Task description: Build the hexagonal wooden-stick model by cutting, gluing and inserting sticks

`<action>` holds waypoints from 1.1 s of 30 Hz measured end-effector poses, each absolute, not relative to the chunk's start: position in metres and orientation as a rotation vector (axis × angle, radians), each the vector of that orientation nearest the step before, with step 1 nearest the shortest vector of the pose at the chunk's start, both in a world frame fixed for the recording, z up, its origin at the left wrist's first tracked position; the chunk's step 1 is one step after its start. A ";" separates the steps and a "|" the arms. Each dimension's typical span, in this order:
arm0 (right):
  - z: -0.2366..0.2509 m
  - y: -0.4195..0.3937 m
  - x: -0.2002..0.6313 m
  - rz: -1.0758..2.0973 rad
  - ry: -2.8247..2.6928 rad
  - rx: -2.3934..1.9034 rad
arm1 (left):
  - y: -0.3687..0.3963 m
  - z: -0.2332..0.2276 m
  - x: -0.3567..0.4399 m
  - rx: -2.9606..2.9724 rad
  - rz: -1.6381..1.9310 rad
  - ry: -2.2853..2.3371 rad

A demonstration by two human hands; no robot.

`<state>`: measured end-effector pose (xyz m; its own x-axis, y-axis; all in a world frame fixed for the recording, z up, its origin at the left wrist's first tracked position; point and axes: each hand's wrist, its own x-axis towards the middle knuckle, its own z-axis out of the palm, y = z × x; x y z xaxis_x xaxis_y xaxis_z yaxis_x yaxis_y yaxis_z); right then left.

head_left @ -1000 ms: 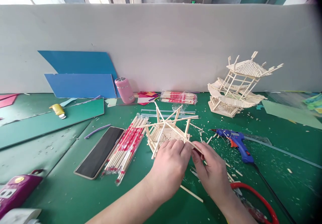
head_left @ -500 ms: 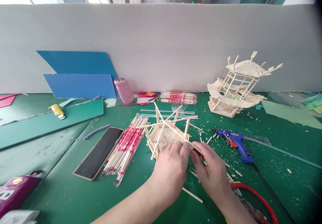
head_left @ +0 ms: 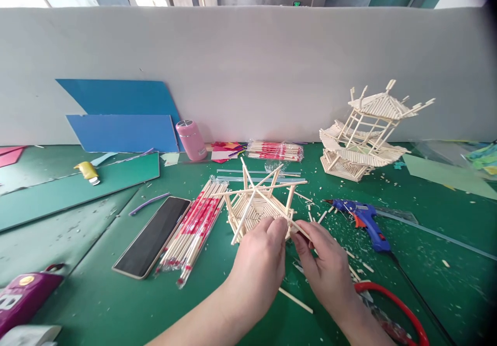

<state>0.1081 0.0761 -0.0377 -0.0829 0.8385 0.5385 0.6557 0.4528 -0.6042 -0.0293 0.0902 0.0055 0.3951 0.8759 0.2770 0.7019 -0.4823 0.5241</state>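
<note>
A small six-sided model built of wooden sticks (head_left: 264, 211) sits in front of me, with upright posts and long sticks crossing over its top. My left hand (head_left: 261, 258) is closed at its near side, the fingertips hidden behind the knuckles and against the frame. Just to the right, my right hand (head_left: 326, 260) pinches the near end of a wooden stick (head_left: 297, 227) that slants across the model's top corner. One loose stick (head_left: 297, 300) lies on the green table below my hands.
A blue glue gun (head_left: 363, 216) lies at right, its cord running toward me past red-handled pliers (head_left: 404, 297). Behind it stands a larger stick pavilion (head_left: 373, 133). Left of the model are bagged sticks (head_left: 198, 227) and a phone (head_left: 153, 237). A pink bottle (head_left: 191, 140) stands behind.
The model has shifted very slightly, its top sticks moving a little right. My left hand has drawn slightly left and its fingers have changed position; the right hand has barely moved.
</note>
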 end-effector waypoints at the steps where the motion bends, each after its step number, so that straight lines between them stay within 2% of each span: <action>1: -0.038 0.076 0.108 0.258 -1.807 -1.272 | 0.090 0.006 -0.030 2.319 0.780 1.359; 6: -0.038 0.077 0.108 0.262 -1.811 -1.286 | 0.087 0.004 -0.029 2.314 0.826 1.324; 17: -0.039 0.077 0.113 0.332 -1.831 -1.269 | 0.091 0.003 -0.032 2.527 0.615 1.359; 23: -0.035 0.071 0.116 0.362 -1.835 -1.305 | 0.087 0.000 -0.036 2.594 0.626 1.355; 28: -0.029 0.066 0.146 0.250 -1.746 -1.460 | 0.077 -0.004 -0.043 2.620 0.779 1.224; 33: -0.032 0.065 0.210 0.139 -1.643 -1.844 | 0.064 -0.008 -0.048 2.609 0.961 0.994</action>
